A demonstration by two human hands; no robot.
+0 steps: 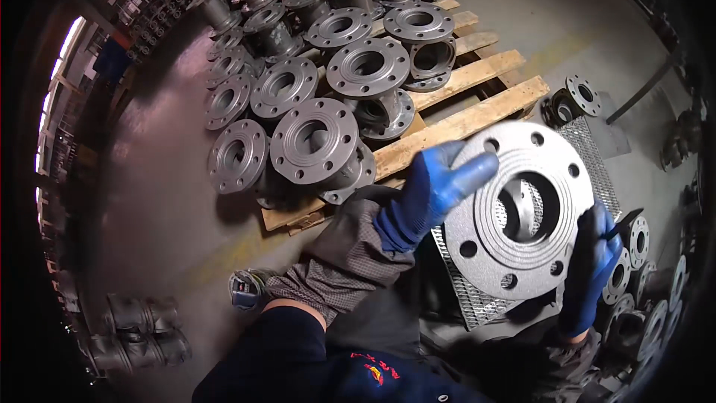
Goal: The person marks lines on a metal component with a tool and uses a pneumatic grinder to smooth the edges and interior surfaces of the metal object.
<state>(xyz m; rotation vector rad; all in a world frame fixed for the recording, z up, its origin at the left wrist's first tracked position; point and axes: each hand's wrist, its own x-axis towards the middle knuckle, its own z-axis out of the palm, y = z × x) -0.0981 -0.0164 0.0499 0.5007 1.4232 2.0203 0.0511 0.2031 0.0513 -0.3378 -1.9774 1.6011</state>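
Observation:
A grey metal flanged pipe fitting (466, 213) faces me, its round flange pierced by bolt holes around a wide central bore. My left hand (432, 192), in a blue glove, grips the flange's upper left edge with its thumb on the face. At the lower right edge is my right hand (594, 265), also gloved in blue and partly in shadow; its fingers are closed. A dark pointed tool (629, 222) sticks out from that hand, its kind unclear. Beneath the fitting lies a metal mesh work surface (477, 312).
Several flanged fittings (315, 142) stand crowded on a wooden pallet (462, 119) ahead and left. More flanged parts (645, 332) are piled at the right. A loose flange (582, 95) sits beyond the mesh. Dark pipe fittings (138, 332) lie on the floor at the lower left.

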